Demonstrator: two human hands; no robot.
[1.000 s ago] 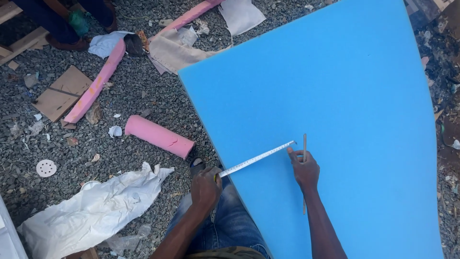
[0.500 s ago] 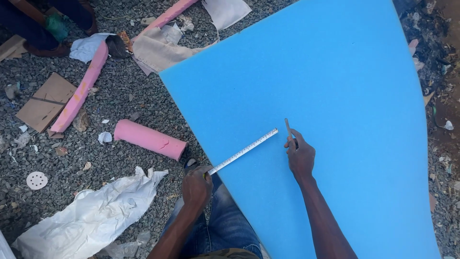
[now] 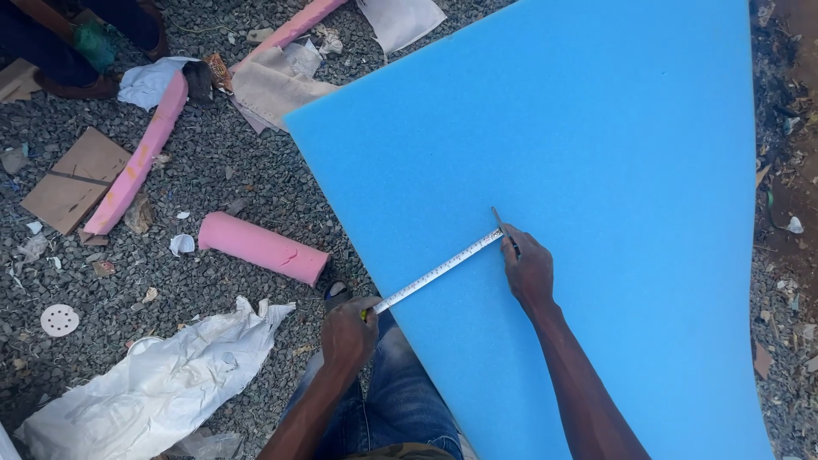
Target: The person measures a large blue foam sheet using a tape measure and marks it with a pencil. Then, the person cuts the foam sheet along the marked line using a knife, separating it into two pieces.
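Head view: tape measure (image 3: 439,272) lies stretched across the blue foam sheet (image 3: 596,153), left hand (image 3: 348,330) pinching its case at the sheet's edge, right hand (image 3: 528,270) gripping a marking stick (image 3: 503,227) at the tape's end; no mark visible yet.

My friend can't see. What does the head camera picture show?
A person stretches a tape measure across a big blue foam sheet: left hand at the foam's edge, right hand holding a thin stick at the tape's end, on gravel.
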